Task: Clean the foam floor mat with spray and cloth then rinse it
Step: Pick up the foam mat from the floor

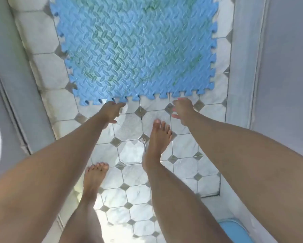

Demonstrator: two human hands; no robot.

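Note:
A blue foam mat (135, 50) with interlocking toothed edges and a raised diamond pattern lies flat on the wet tiled floor, with greenish stains across it. My left hand (111, 111) reaches down to the mat's near edge, fingertips at the teeth, holding nothing. My right hand (183, 109) hangs just short of the same edge, fingers loosely curled and apart, empty. No spray bottle or cloth is in view.
White octagonal tiles (131, 153) with small grey diamonds cover a narrow floor between grey walls (287, 58). My bare feet stand behind the hands, the right foot (158, 142) forward, the left foot (94, 179) back. A blue object (234, 230) shows at the bottom right.

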